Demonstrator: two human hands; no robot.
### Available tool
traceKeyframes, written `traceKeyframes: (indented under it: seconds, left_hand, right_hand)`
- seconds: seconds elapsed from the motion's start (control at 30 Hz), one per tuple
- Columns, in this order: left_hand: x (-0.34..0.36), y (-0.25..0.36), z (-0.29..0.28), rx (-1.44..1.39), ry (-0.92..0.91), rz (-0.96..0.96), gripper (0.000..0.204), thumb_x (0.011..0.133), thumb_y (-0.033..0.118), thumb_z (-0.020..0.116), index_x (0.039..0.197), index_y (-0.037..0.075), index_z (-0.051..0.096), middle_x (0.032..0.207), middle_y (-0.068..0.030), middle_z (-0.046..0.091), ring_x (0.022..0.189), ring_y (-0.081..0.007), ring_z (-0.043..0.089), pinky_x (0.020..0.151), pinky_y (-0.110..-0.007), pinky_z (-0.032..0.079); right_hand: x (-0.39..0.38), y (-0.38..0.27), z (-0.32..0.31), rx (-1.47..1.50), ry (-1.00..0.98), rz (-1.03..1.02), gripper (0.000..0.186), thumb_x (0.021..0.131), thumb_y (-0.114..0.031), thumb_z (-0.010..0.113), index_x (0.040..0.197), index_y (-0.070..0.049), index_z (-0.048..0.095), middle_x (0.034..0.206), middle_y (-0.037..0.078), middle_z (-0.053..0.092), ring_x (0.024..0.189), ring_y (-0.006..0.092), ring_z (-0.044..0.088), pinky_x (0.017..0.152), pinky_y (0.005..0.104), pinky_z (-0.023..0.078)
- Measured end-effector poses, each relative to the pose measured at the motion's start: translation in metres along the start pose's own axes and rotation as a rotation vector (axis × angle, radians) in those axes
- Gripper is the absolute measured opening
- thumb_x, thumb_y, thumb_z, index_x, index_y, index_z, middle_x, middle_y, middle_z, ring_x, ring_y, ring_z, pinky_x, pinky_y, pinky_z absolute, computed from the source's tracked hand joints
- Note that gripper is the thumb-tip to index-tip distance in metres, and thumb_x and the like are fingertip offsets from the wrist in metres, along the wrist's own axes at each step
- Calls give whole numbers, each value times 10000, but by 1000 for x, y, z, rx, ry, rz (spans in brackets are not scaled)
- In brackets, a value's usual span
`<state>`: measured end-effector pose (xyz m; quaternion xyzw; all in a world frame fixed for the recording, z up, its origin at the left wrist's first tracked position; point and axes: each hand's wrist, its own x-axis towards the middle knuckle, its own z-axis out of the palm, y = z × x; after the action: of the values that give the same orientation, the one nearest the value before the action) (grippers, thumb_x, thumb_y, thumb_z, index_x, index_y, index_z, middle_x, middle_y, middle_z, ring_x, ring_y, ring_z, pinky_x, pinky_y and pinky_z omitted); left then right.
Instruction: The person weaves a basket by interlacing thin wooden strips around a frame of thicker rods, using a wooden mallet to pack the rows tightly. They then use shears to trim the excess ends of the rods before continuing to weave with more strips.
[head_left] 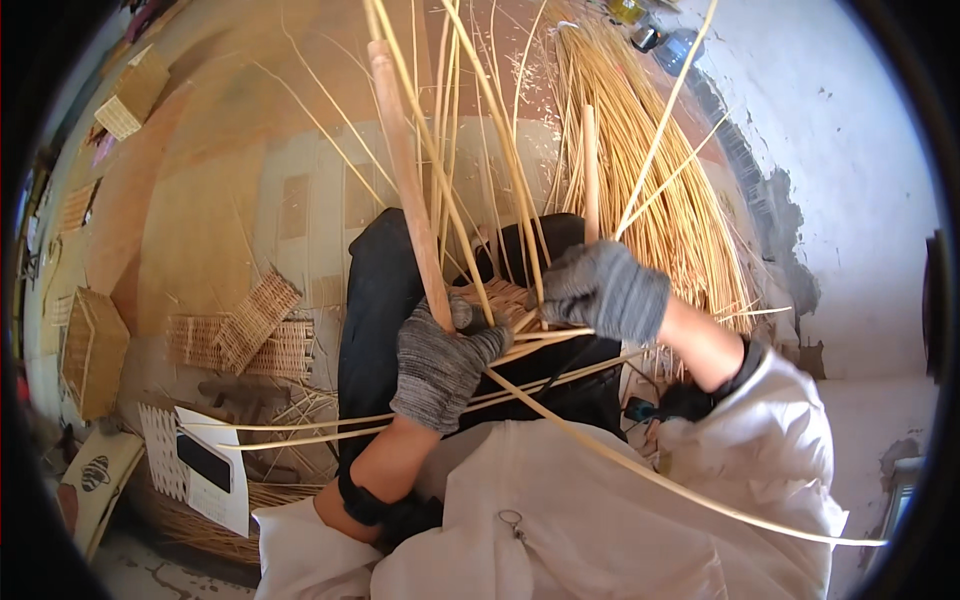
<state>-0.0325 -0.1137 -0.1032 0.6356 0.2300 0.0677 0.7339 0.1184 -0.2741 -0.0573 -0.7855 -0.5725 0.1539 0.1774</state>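
My left hand [448,360], in a grey knit glove, is closed on a small woven reed piece [513,303] in my lap, beside the foot of an upright round wooden rod [408,170]. My right hand [605,295], gloved alike, pinches pale reeds at the right of the weave; the hidden fingertips make it unclear how many. A second wooden rod [590,160] stands behind that hand. Long loose reeds [515,170] fan upward from the piece, and others cross my lap sideways, one long strand [700,485] running down to the lower right.
A large bundle of reeds [670,220] lies right, along a whitewashed wall [840,180]. On the floor at left are woven panels [255,320], angular boxes [95,355], a phone [203,460] on paper and more reeds [220,515]. Bottles [675,50] stand at the upper right.
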Motion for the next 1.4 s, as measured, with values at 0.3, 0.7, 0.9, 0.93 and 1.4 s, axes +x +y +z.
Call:
traceKeyframes:
  seconds: [0.3, 0.7, 0.9, 0.93, 1.4]
  left_hand:
    - [7, -10, 2, 135, 44, 138, 259, 673, 46, 784, 685, 68, 526, 640, -17, 549, 554, -111, 511, 515, -249, 440]
    - [-19, -2, -17, -293, 239, -88, 233, 803, 215, 709, 768, 12, 599, 676, -28, 597, 603, -94, 540, 536, -223, 422]
    - [36, -4, -18, -85, 130, 6, 288, 821, 305, 681, 784, 31, 601, 651, 10, 542, 567, -80, 489, 505, -225, 392]
    - [43, -10, -24, -65, 25, -30, 341, 835, 364, 658, 874, 30, 600, 694, 2, 559, 591, -89, 515, 522, -214, 413]
    - [28, -44, -24, -479, 55, 48, 628, 858, 602, 473, 998, -7, 534, 776, -40, 541, 676, -140, 514, 634, -265, 451]
  right_hand:
    - [66, -57, -21, -639, -925, 273, 92, 741, -115, 674, 827, -92, 695, 731, 62, 645, 683, 203, 626, 618, 331, 506]
    - [-41, -67, 55, -576, 602, -311, 395, 641, -232, 630, 905, 61, 612, 825, 133, 613, 822, 247, 573, 674, 364, 444]
    - [-23, -49, 69, -620, 603, -69, 420, 620, -266, 680, 922, 21, 630, 849, 111, 625, 835, 247, 576, 678, 392, 457]
    - [-22, -46, 70, -612, 606, -58, 416, 610, -275, 696, 907, 11, 637, 849, 104, 628, 836, 249, 577, 674, 397, 457]
    - [-26, -93, 58, -321, 529, 353, 1047, 618, -601, 686, 1302, 111, 337, 1250, 265, 468, 1123, 382, 490, 937, 463, 357]
